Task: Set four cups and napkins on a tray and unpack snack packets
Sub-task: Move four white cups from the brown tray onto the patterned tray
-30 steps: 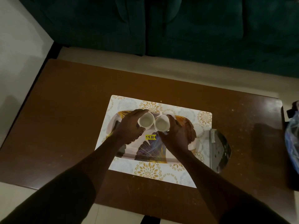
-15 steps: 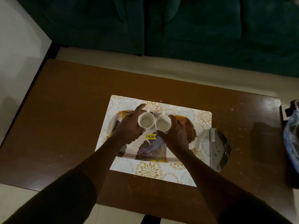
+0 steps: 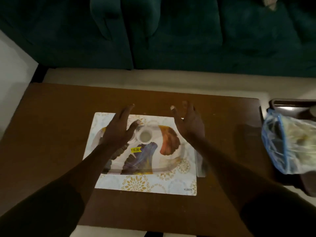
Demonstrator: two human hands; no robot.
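A patterned tray [image 3: 164, 161] with feather print and a yellow price sticker lies on a floral placemat [image 3: 145, 183]. A white cup [image 3: 144, 135] stands upright near the tray's far edge; another white cup rim [image 3: 152, 123] shows just behind it, and a further one peeks from under my left hand. My left hand [image 3: 119, 129] hovers over the tray's left part with fingers spread, holding nothing. My right hand [image 3: 189, 122] is raised over the tray's right end, fingers apart, also empty. A flat silvery packet [image 3: 200, 166] lies beside the mat's right edge.
The brown wooden table [image 3: 51, 134] carries the mat. A blue-trimmed clear plastic bag [image 3: 290, 146] with pale contents sits on a dark tray-like surface [image 3: 290, 106] at the right. A dark green sofa [image 3: 171, 31] stands beyond the table.
Both hands let go of the two cups and lifted away, spreading open. The view shifted, bringing the plastic bag at the right further into sight.
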